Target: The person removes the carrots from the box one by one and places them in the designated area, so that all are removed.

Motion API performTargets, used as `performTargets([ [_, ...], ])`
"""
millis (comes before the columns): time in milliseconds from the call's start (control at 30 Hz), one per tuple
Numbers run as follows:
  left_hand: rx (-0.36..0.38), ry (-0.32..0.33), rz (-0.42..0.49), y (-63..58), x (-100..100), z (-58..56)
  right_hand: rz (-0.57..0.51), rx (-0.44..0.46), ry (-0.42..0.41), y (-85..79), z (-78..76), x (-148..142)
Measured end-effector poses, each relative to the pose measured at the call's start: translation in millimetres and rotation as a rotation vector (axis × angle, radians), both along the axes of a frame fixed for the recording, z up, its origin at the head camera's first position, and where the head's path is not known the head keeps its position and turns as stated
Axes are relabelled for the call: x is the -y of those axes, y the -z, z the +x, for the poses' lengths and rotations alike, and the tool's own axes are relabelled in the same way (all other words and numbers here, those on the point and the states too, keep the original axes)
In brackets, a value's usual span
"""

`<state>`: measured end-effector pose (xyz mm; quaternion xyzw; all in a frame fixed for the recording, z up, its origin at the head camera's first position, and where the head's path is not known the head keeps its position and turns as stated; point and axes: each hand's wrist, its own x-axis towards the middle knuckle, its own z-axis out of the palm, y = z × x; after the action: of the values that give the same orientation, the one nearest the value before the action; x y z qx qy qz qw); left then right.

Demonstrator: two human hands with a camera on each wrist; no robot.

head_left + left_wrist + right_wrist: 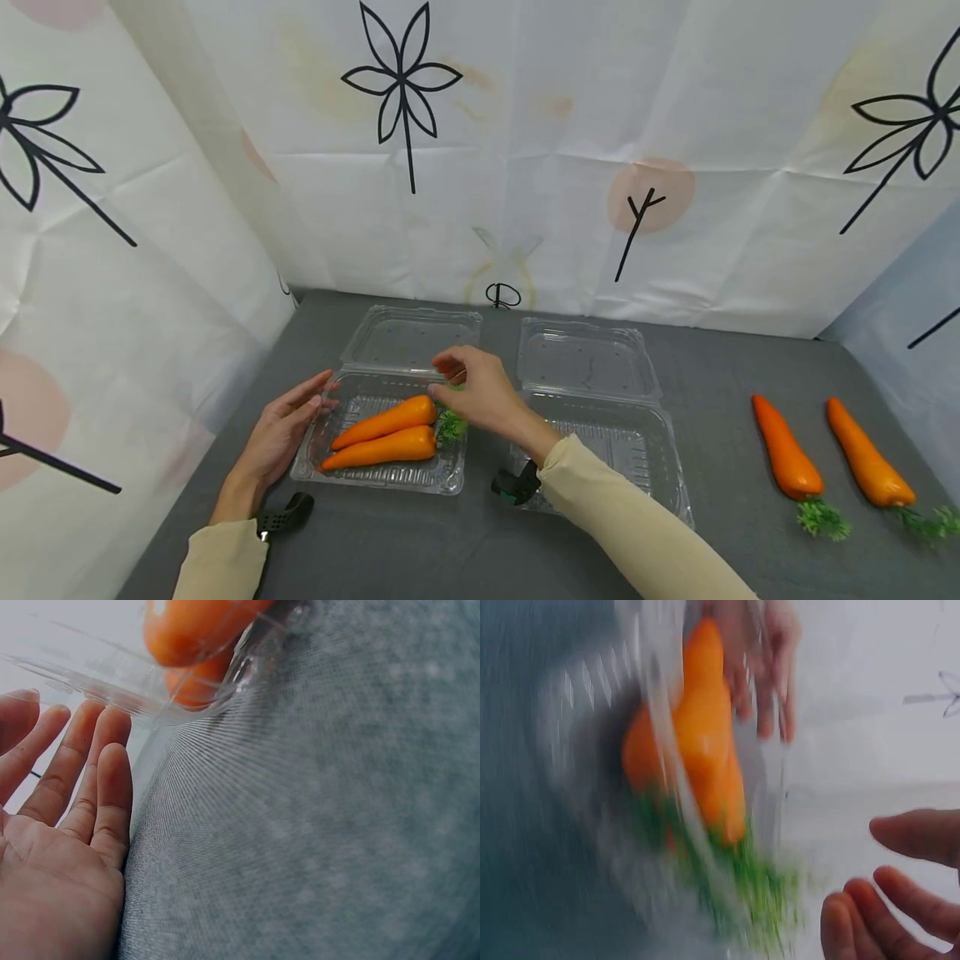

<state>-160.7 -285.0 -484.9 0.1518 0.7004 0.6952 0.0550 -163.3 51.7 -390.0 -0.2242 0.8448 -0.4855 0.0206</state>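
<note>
Two orange carrots (390, 446) with green leafy tops (451, 426) lie side by side in the left clear plastic container (375, 483), its lid (412, 337) folded back. At that container's left wall is my left hand (276, 435), fingers extended with the fingertips right at the plastic. In the left wrist view, the palm of the left hand (71, 832) faces up beside the container wall. My right hand (483, 387) hovers above the container's right rim near the leaves, fingers loosely bent with nothing between them. The right wrist view shows the carrots (705, 742) blurred.
A second clear container (667, 442) stands to the right with its lid (588, 358) laid back, partly behind my right forearm. Further right on the grey table (720, 517) lie two more carrots, one nearer (787, 450) and one farther (866, 454). A patterned white cloth (525, 108) hangs behind.
</note>
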Motion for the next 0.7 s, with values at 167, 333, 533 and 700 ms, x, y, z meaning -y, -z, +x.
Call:
performTargets([
  [167, 0.0, 0.001, -0.011, 0.1, 0.2, 0.5, -0.074, 0.062, -0.116, 8.2, 17.4, 15.3],
  [333, -0.002, 0.003, -0.01, -0.1, -0.4, 0.8, -0.023, 0.074, -0.136, 17.5, 25.3, 25.4],
  [533, -0.001, 0.0, -0.013, -0.6, -0.1, 1.4, 0.093, -0.027, -0.146, 15.4, 32.2, 30.3],
  [700, -0.008, -0.005, -0.011, -1.1, -0.5, 1.1, 0.126, -0.116, -0.178, 11.2, 39.7, 36.7],
])
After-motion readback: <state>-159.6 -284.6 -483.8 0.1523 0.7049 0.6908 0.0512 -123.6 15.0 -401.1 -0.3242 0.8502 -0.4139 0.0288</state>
